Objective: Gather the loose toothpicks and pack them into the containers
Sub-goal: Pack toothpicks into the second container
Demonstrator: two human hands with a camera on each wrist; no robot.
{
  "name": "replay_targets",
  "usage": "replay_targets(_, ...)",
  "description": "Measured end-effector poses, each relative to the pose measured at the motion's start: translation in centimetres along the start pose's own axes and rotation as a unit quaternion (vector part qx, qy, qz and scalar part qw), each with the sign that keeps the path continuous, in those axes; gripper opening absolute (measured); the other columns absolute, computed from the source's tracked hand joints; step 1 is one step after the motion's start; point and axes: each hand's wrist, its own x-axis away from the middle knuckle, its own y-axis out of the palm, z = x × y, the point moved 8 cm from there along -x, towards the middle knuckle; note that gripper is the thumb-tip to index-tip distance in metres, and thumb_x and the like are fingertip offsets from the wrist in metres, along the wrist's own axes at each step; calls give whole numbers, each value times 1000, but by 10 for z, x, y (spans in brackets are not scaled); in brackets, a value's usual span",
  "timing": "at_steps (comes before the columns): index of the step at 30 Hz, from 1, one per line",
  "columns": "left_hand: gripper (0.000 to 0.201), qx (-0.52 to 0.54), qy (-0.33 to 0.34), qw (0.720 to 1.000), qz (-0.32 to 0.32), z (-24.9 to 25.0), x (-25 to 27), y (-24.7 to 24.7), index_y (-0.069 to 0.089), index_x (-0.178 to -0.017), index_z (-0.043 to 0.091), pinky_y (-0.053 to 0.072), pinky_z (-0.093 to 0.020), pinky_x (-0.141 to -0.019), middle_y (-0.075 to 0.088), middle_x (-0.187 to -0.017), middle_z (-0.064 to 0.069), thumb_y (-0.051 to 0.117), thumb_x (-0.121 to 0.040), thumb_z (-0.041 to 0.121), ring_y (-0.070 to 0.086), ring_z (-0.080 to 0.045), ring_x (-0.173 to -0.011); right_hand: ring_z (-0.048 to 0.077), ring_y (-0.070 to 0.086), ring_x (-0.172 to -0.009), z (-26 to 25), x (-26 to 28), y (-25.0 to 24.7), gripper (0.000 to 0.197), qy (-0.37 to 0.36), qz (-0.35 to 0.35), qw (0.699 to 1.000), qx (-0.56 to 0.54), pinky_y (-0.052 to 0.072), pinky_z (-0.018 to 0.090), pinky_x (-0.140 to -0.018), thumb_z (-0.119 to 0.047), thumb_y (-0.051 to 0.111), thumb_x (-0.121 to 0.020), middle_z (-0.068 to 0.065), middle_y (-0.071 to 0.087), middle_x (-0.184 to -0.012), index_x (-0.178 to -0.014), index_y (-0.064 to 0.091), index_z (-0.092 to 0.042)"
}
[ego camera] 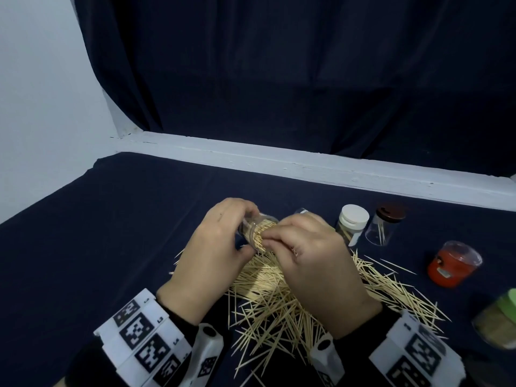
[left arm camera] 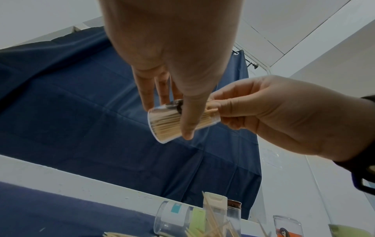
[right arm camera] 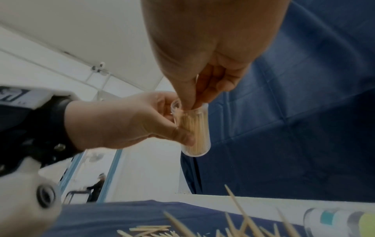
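Note:
A clear plastic container (ego camera: 255, 230) packed with toothpicks is tilted above the table, its mouth toward me. My left hand (ego camera: 223, 238) grips it around the body, thumb under it. In the left wrist view the container (left arm camera: 168, 121) sits between the thumb and fingers. My right hand (ego camera: 282, 236) pinches a small bunch of toothpicks at the container's mouth; the right wrist view shows its fingertips (right arm camera: 192, 102) at the rim of the container (right arm camera: 199, 137). A big pile of loose toothpicks (ego camera: 279, 300) lies on the dark cloth below both hands.
To the right stand a white-lidded container (ego camera: 352, 224), a brown-lidded clear jar (ego camera: 386, 224), a red jar (ego camera: 453, 263) and a green-lidded container (ego camera: 499, 317). Another clear container (ego camera: 301, 211) peeks from behind my right hand. A white ledge (ego camera: 307, 163) bounds the table's far edge.

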Motion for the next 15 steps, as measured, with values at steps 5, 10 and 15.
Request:
replay_targets(5,59,9,-3,1000,-22,3,3,7,49,-100,33,39,-13,-83,58,-102,12,78,-62,-1,50,-1,-96,17,62,-74,-10,6,0,7,-13,-35,999,39,52,33,-70,-14,69,-79,-3,68,-78,-83,74,-15)
replay_targets(10,51,-5,-13,999,-43,6,1,12,51,-99,31,46,-22,-76,55,-98,16,84,-64,14,52,-2,-91,5,56,-86,21,16,-26,13,124,-71,989,23,47,26,-81,-30,64,-84,-14,64,-88,-92,72,-24)
replay_targets(15,43,7,-39,997,-65,11,-2,19,56,-99,26,48,-28,-76,55,-96,16,83,-66,19,53,-5,-89,4,52,-88,84,47,-83,34,280,-140,945,97,41,23,-82,-32,72,-81,-12,57,-98,-113,63,-26)
